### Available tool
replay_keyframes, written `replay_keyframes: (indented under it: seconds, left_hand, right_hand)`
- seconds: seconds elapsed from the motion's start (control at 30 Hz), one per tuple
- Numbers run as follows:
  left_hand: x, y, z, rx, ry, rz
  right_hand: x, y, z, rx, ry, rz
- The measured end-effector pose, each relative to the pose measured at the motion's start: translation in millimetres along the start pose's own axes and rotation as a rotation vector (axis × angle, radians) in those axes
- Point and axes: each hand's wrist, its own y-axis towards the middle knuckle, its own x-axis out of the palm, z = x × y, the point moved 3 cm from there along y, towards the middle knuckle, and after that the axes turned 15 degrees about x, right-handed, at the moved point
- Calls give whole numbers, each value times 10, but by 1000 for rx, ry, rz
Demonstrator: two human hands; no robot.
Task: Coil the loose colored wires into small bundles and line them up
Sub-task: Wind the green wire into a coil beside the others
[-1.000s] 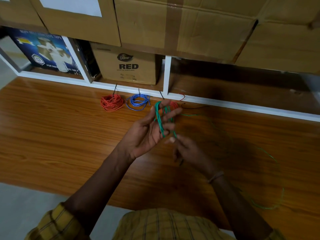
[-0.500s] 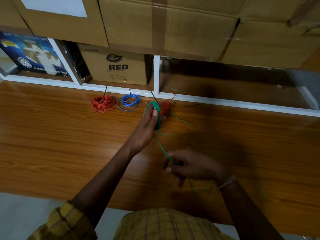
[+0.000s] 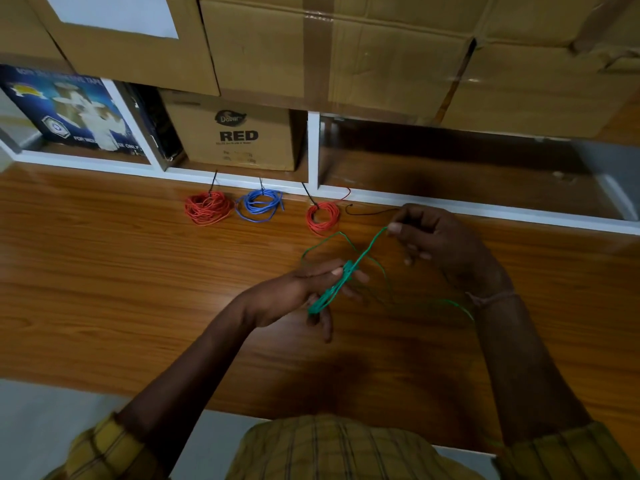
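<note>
My left hand is out flat-ish over the wooden table, fingers spread and nearly straight, with the green wire looped in tight turns around them. My right hand is curled, thumb and fingertip pinching the green strand and drawing it taut from the left; loose thin loops trail beneath. Along the white shelf edge lie a red coil, a blue coil and a second red coil, all thin, round bundles. A cardboard box behind reads "Dabur RED".
</note>
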Motion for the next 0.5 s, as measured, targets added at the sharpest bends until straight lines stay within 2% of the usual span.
replay_keyframes:
  seconds: [0.13,0.27,0.33,0.43,0.5]
  left_hand:
    - [35,-8,17,81,-328,-73]
    - [-40,27,65,213,-669,2]
    - [-62,77,123,295,-845,46]
    - [-153,173,167,396,-1014,219]
    - [-251,229,148,438,-934,373]
  right_hand:
    - [162,196,334,46,-67,163]
    - [553,161,576,97,-28,109]
    - [778,103,647,149,-87,83]
    - [1025,32,695,181,-161,38]
    - [1110,-38,704,193,-192,-34]
